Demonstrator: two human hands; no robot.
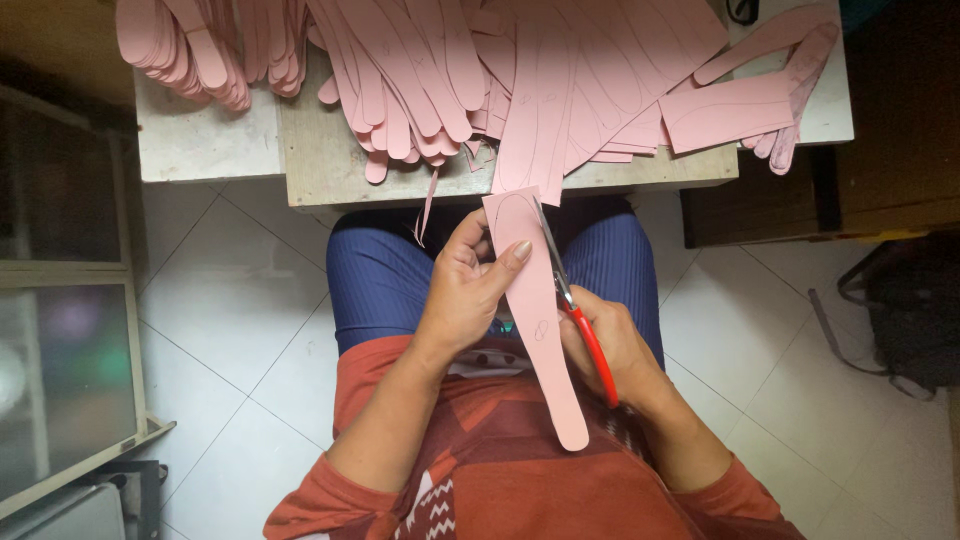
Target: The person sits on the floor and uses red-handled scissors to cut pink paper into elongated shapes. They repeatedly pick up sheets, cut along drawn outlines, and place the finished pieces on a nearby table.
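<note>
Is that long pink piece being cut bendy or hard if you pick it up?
Probably a bit bendy: the pink strip is thin and flat, yet holds nearly straight past the left hand. Likely very light, since fingertips alone carry it. The scissors in the right hand slice it, so it can tear.

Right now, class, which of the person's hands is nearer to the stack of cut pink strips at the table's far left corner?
Left. The left hand grips the pink strip on the side toward the stack; the right hand, holding the scissors, sits farther right and lower.
</note>
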